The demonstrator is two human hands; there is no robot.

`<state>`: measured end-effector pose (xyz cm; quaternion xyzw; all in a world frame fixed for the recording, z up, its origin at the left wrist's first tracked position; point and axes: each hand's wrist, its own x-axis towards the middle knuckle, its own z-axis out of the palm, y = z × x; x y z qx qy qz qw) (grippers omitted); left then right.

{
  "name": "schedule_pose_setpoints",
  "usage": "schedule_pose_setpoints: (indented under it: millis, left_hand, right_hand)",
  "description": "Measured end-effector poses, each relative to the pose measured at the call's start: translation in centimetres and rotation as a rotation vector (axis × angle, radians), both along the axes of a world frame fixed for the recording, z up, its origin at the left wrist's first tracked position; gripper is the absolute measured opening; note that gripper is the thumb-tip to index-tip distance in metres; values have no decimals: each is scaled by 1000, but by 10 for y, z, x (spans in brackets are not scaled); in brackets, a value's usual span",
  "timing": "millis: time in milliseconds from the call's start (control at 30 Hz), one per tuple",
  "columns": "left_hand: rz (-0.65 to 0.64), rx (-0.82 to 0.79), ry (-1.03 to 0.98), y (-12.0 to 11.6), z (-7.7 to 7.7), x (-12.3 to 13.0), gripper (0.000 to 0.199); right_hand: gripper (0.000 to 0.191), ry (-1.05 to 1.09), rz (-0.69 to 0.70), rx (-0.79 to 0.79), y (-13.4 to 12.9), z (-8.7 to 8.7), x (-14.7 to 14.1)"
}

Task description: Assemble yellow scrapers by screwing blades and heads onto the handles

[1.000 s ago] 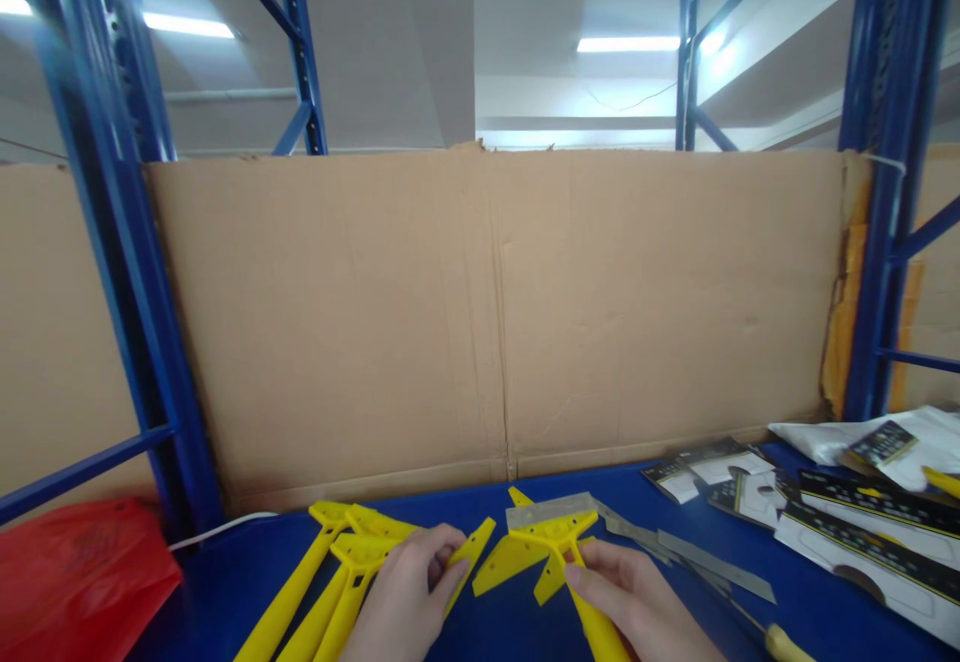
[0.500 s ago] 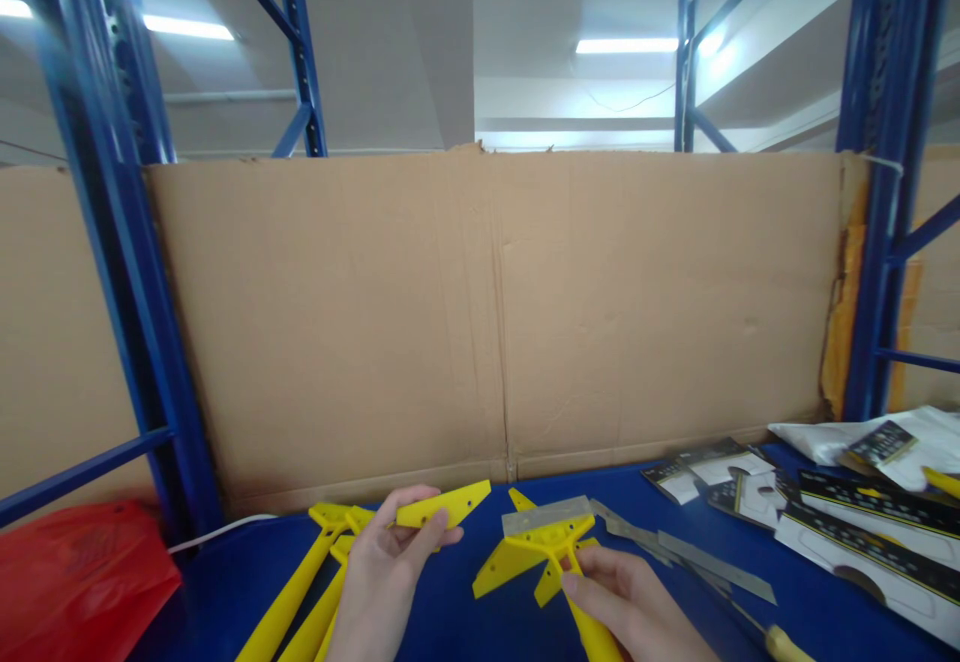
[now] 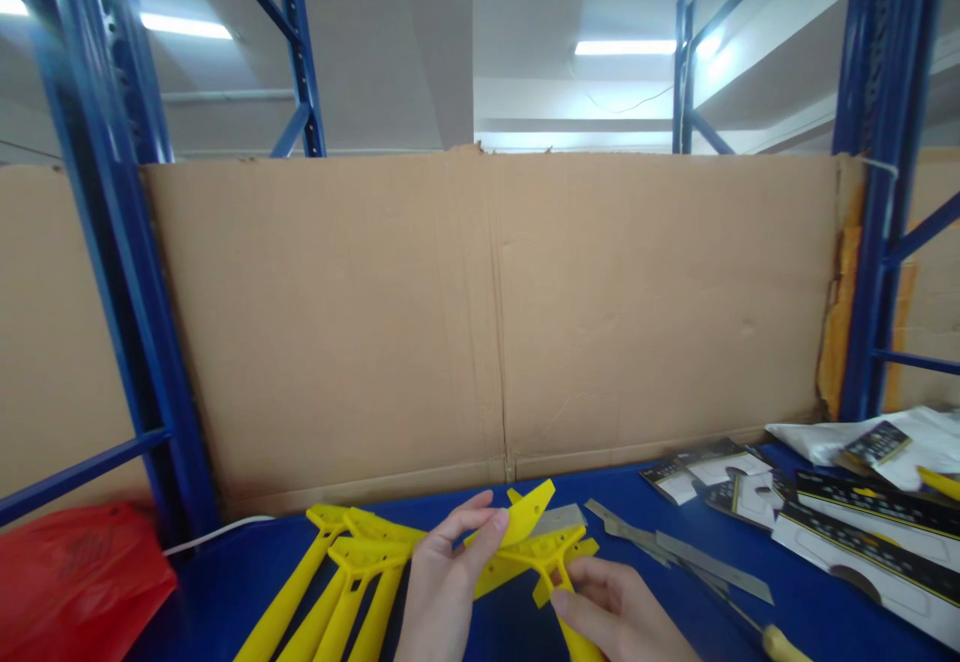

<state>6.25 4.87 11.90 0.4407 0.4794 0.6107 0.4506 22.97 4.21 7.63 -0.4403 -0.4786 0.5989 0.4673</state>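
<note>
Yellow plastic pieces occupy the middle of my table (image 3: 244, 567), whose top is blue. My left hand (image 3: 442, 582) pinches a flat plate (image 3: 531, 512) between thumb and fingers; the plate is tilted, its free end pointing up and away to the right, and small holes show in its face. My right hand (image 3: 619, 607) grips a handle (image 3: 555, 562) just below its forked head. The plate overlaps the left part of this head; whether the two touch I cannot tell. A grey blade (image 3: 564, 517) shows along the head's far edge, partly covered by the plate. Beneath the head, more yellow plates (image 3: 491, 577) are partly visible.

To the left of my left hand, several spare handles (image 3: 289, 597) lie close together, heads away from me. To the right of the blade are metal strips (image 3: 720, 570) and a thin-shafted tool (image 3: 784, 644) with a pale grip; farther right, printed cards (image 3: 862, 577) lie overlapping. A red bag (image 3: 79, 582) rests at far left, and cardboard (image 3: 360, 332) stands behind.
</note>
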Motion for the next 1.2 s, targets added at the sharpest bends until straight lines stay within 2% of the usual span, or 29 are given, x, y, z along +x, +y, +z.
schedule_pose_setpoints:
  millis: [233, 433, 667, 800, 933, 1200]
  left_hand:
    - [-45, -43, 29, 1, 1, 14, 36]
    - [-50, -7, 200, 7, -6, 12, 27]
    - [106, 187, 457, 14, -17, 7, 22]
    - [130, 239, 515, 16, -20, 4, 23]
    - [112, 274, 541, 15, -19, -1, 22]
    - [54, 229, 562, 9, -9, -2, 21]
  right_hand:
    - [37, -15, 123, 94, 7, -7, 0]
    - [30, -56, 163, 135, 8, -7, 2]
    - [27, -113, 157, 176, 6, 3, -1]
    - [31, -135, 146, 171, 6, 6, -3]
    - [33, -145, 140, 167, 7, 5, -3]
    - [32, -120, 173, 184, 3, 4, 0]
